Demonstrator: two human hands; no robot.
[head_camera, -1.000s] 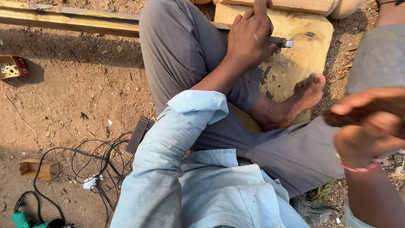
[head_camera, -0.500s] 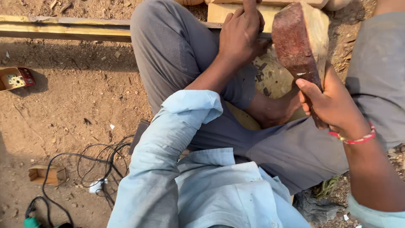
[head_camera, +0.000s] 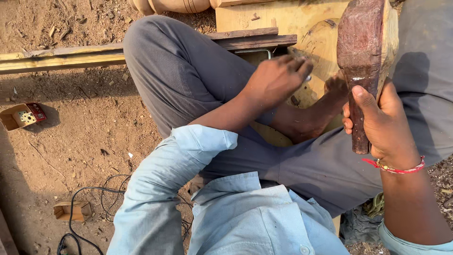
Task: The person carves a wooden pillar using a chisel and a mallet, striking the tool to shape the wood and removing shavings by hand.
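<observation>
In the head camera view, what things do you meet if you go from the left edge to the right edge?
Small open box → black cable on the ground → bent knee in grey trousers → left hand on the pale wood board → wooden mallet gripped by the right hand.

Tool under left hand [head_camera: 276, 80] mostly hidden; mallet [head_camera: 365, 52] top cropped.
</observation>
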